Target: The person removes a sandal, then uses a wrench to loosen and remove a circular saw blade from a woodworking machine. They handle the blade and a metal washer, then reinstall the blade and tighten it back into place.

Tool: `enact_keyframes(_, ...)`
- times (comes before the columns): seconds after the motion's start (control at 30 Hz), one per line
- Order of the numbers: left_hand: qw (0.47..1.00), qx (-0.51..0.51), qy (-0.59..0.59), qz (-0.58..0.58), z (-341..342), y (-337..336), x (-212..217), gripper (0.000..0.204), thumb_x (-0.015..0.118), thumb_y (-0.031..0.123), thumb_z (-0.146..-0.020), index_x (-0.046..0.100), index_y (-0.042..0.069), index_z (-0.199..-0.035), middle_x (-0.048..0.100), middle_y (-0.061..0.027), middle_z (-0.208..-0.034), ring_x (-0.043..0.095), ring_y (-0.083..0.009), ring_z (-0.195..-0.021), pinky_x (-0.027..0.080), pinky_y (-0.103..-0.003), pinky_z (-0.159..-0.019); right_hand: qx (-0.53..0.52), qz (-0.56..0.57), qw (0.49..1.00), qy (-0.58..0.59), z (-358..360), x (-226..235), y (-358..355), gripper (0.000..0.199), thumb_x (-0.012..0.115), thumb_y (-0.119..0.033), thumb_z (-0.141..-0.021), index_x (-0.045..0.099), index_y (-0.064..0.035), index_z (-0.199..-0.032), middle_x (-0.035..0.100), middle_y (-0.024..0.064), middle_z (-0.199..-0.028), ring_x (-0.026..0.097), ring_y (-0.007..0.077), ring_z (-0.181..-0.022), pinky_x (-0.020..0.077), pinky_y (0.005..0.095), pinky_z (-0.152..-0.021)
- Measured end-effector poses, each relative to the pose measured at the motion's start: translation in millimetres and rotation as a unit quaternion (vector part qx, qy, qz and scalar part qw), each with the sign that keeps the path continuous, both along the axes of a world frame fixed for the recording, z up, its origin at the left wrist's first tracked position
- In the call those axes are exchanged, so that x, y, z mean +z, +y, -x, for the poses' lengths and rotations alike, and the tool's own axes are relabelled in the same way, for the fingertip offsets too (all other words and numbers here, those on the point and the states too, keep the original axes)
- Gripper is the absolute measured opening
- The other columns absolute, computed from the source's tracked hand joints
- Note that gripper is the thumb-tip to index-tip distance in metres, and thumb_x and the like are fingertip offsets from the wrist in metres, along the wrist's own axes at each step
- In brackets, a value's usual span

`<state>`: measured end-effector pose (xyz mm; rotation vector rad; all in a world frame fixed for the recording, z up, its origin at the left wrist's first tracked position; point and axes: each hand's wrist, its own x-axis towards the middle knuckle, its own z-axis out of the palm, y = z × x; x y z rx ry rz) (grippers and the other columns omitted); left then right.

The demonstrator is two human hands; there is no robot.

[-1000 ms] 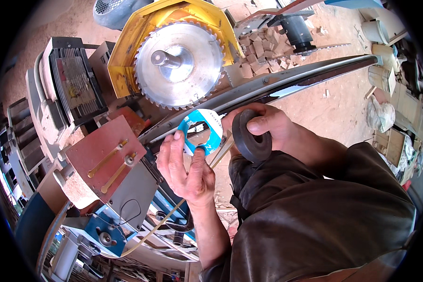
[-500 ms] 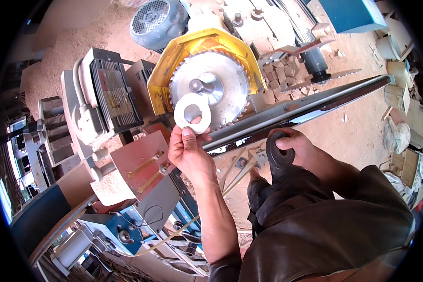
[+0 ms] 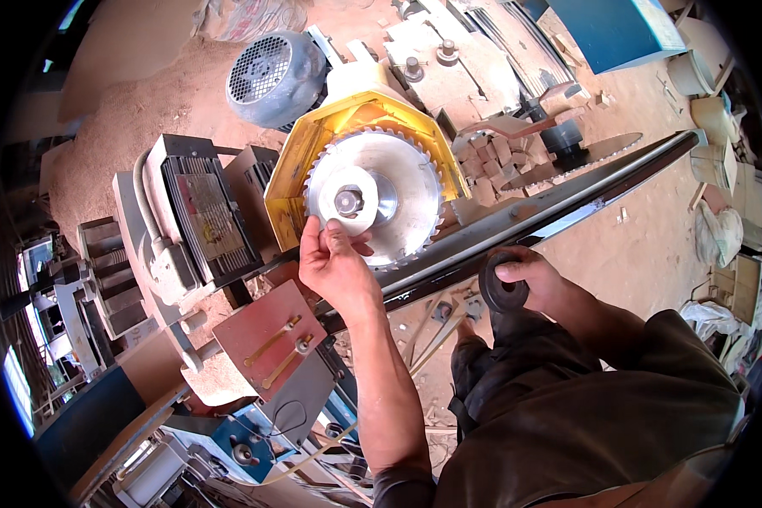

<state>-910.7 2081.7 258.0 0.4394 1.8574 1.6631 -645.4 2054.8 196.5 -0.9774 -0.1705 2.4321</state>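
My left hand (image 3: 340,264) pinches a pale, flat collar ring (image 3: 360,223) by its lower edge, between thumb and fingers. The ring is in front of a toothed circular saw blade (image 3: 416,207), and the end of the spindle (image 3: 347,201) shows through its hole. Whether the ring touches the blade is hard to tell. Around the blade's upper side and left stands a yellow metal guard (image 3: 286,173). Lower right, near my leg, my right hand (image 3: 540,278) grips a thick dark collar ring (image 3: 505,302), thumb at its hole.
A blue-grey motor (image 3: 275,80) sits behind the guard, and a finned motor (image 3: 201,203) to the left. A long metal rail (image 3: 516,212) runs rightward below the blade. Beyond it are wood offcuts (image 3: 491,161) and a second saw blade (image 3: 605,151). A reddish slotted plate (image 3: 267,339) is near my left forearm.
My left hand has brought the pale ring over the spindle end, which now shows inside its hole. My right hand keeps its grip on the dark ring. The whole view has shifted slightly.
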Motion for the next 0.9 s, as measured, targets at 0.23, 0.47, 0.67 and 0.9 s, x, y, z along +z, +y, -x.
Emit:
enact_keyframes(0.23,0.997,-0.007,0.039,0.064,4,-3,-9,0.034,0.062,0.007,-0.098,0.053,-0.01,-0.126,0.06,-0.0024,-0.068,0.058,-0.0086,-0.055,0.042,-0.022,-0.046,-0.029,0.03,0.999,-0.025,0,-3,0,0.026,0.067,-0.002,-0.085,0.063,-0.0009,-0.111,0.071,0.0114,-0.095,0.071,0.0228,-0.085,0.0583,0.0373,-0.079)
enact_keyframes(0.47,0.993,-0.019,0.046,0.107,11,-19,-27,0.047,0.064,0.008,-0.096,0.049,-0.01,-0.136,0.07,-0.0065,-0.092,0.063,-0.011,-0.072,0.05,-0.024,-0.057,-0.034,0.042,0.998,-0.024,3,0,-2,0.029,0.069,0.0,-0.083,0.063,-0.0023,-0.111,0.071,0.011,-0.094,0.071,0.0229,-0.084,0.0581,0.0368,-0.079)
enact_keyframes(0.67,0.993,-0.017,0.035,0.114,12,-52,-44,0.035,0.062,0.007,-0.097,0.056,-0.009,-0.127,0.068,-0.0071,-0.102,0.063,-0.0127,-0.083,0.051,-0.026,-0.067,-0.02,0.061,0.998,-0.019,1,1,-4,0.031,0.07,-0.001,-0.083,0.062,-0.003,-0.112,0.07,0.0096,-0.092,0.07,0.0213,-0.083,0.0571,0.0354,-0.079)
enact_keyframes(0.9,0.993,-0.039,0.074,0.082,-13,-102,-62,0.025,0.058,0.004,-0.099,0.06,-0.01,-0.12,0.068,-0.011,-0.109,0.061,-0.0126,-0.095,0.049,-0.025,-0.087,-0.025,0.063,0.997,-0.039,-5,-7,-5,0.033,0.069,0.0,-0.083,0.061,-0.0014,-0.115,0.07,0.0113,-0.096,0.07,0.0232,-0.087,0.0577,0.038,-0.08)
